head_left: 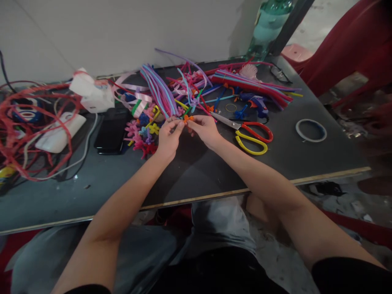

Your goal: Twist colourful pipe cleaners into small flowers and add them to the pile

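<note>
Between both hands, above the dark table, is a small orange pipe-cleaner flower (188, 119). My left hand (169, 136) pinches it from the left with thumb and fingers pressed together. From the right, my right hand (204, 129) grips it with thumb and forefinger. Part of the flower is hidden behind the fingertips. Left of my left hand lies a pile of finished pipe-cleaner flowers (138, 134) in pink, yellow, blue and red. Just beyond it rests a bundle of purple and blue pipe cleaners (159, 90). Scissors (251, 136) with one red and one yellow handle lie right of my right hand.
A black phone (112, 132), tangled red cord (15, 143) and a white power strip (61, 132) lie on the left. More pipe cleaners (251, 83), a blue glue gun (255, 101) and a tape roll (311, 130) lie on the right. A green bottle (269, 28) stands behind.
</note>
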A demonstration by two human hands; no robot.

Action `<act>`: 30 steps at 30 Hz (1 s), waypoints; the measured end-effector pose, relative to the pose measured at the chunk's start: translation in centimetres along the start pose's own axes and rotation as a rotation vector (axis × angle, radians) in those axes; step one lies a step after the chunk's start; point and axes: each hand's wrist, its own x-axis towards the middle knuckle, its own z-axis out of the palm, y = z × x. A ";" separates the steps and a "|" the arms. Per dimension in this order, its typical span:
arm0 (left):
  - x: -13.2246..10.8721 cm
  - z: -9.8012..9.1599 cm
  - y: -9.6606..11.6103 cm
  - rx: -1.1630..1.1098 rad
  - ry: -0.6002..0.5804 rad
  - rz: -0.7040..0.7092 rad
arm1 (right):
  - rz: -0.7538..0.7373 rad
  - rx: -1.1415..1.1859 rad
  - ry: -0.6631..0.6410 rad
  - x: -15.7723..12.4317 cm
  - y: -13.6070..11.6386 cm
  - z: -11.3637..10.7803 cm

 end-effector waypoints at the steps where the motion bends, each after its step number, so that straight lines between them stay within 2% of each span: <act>1: 0.0 0.0 0.2 -0.008 0.006 0.011 | -0.005 0.006 -0.001 0.0 0.0 0.0; 3: 0.1 -0.4 0.7 0.076 0.052 0.068 | -0.023 -0.028 0.012 0.0 0.1 -0.2; 6: 0.6 -1.6 1.8 0.317 0.112 0.179 | -0.051 -0.140 0.049 0.0 0.2 -0.5; 11: 1.2 -2.6 2.4 0.509 -0.028 0.317 | -0.149 -0.316 0.091 -0.1 0.0 -0.9; 15: 1.0 -2.1 1.6 0.532 0.008 0.289 | -0.271 -0.483 0.145 -0.6 -0.4 -0.7; 20: 1.1 -1.8 0.8 0.504 0.029 0.173 | -0.328 -0.544 0.164 -0.9 -0.6 -0.5; 23: 1.1 -1.7 0.6 0.507 0.035 0.165 | -0.293 -0.471 0.126 -0.6 -0.1 -0.6; 28: 1.1 -1.6 0.3 0.449 0.015 0.156 | -0.087 -0.222 0.013 0.3 0.7 -0.6; 30: 1.1 -1.6 0.1 0.425 0.002 0.150 | -0.053 -0.172 -0.006 0.4 0.7 -0.6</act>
